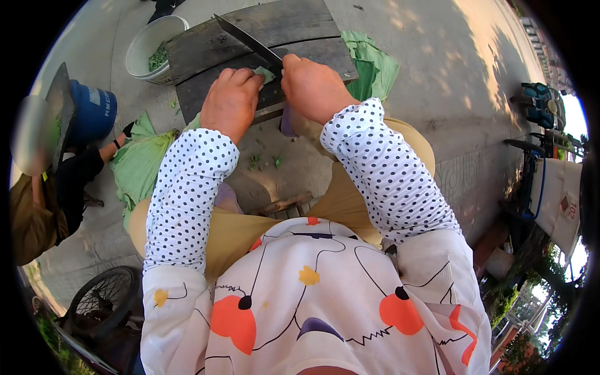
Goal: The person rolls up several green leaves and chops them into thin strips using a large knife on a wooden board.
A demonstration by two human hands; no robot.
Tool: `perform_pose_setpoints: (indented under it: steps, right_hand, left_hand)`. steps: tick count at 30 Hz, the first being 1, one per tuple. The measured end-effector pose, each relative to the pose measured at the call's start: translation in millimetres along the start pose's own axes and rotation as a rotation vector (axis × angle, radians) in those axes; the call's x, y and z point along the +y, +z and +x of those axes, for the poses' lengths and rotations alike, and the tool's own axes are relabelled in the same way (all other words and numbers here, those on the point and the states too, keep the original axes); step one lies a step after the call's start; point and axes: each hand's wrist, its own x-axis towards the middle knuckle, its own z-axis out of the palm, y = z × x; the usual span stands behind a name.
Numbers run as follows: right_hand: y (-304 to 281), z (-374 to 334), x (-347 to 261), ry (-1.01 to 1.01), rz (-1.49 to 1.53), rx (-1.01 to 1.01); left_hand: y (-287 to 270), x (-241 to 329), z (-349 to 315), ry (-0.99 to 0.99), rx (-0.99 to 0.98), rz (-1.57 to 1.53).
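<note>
A low table of dark wooden boards (206, 47) stands in front of me. Over its near edge, my right hand (315, 87) is closed round the handle of a knife (247, 39), whose long dark blade points to the far left. Close beside it, my left hand (232, 103) has its fingers curled over a piece of green leaf (265, 75) that shows at the fingertips, near the knife. The rest of that leaf is hidden under the hand. A large, limp green leaf (144, 159) hangs by my left knee, and further green leaves (370, 65) lie at the table's right side.
Beyond the table's left corner stands a white bucket (140, 53) with chopped greens inside. A blue bucket (90, 112) and another person (37, 212) are at the far left. A wheel (103, 300) is at the lower left, and a white-sided cart (556, 200) at the right.
</note>
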Motion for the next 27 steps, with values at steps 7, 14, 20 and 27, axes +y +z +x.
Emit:
perform_pose_setpoints:
  steps: [7, 14, 20, 27]
  right_hand:
    - [-23.7, -28.9, -7.9, -0.074, -0.143, -0.158]
    - [-20.0, -25.0, -16.4, -0.096, -0.143, -0.181]
    - [5.9, 16.3, -17.7, -0.009, 0.042, -0.007]
    - [-22.2, -11.0, -8.3, -0.099, -0.031, -0.024]
  left_hand:
    - [-1.8, 0.3, -2.2, -0.051, -0.033, 0.054]
    - [-4.0, 3.7, -6.9, -0.035, -0.026, 0.053]
    - [-1.6, 0.3, -3.5, 0.001, 0.028, 0.068]
    - [-3.1, 4.0, -2.4, -0.061, 0.025, 0.033]
